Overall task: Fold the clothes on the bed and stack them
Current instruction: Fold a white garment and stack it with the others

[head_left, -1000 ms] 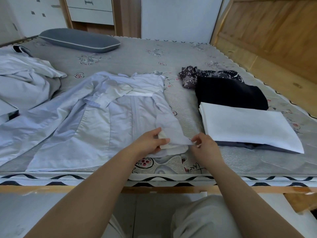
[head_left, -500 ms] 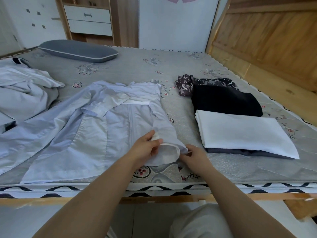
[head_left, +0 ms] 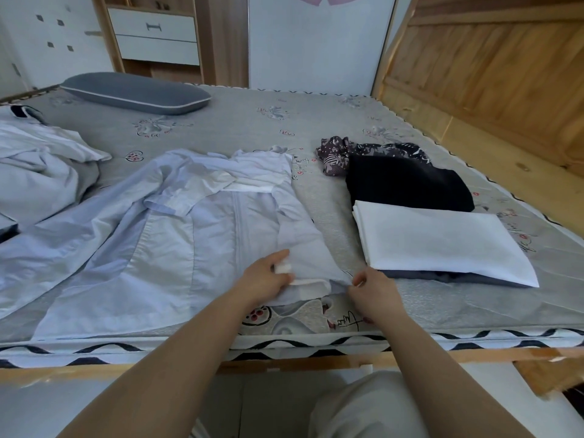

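A pale blue long-sleeved cotton shirt lies spread front-up on the near left part of the grey patterned mattress of the bed, its collar toward the far side and its hem toward the near edge. One sleeve runs out to the left; the other is folded down along the shirt's right side, ending at a white-lined cuff near the near edge of the mattress. The left hand grips that cuff, thumb on top and fingers curled under the cloth. The right hand sits just to the right of the cuff, its fingers narrowly bent and pinching the edge of the sleeve fabric against the mattress.

To the right of the shirt, a little apart from it, lies a folded white rectangular cloth on top of a dark grey folded piece whose edge shows beneath it. Just beyond it rests a black folded garment, and past that a crumpled dark floral-print fabric. At the far left edge of the view lies a heap of rumpled pale blue clothing. A dark grey oblong pillow with white piping lies at the far left corner of the bed. A wooden headboard panel rises on the right side.
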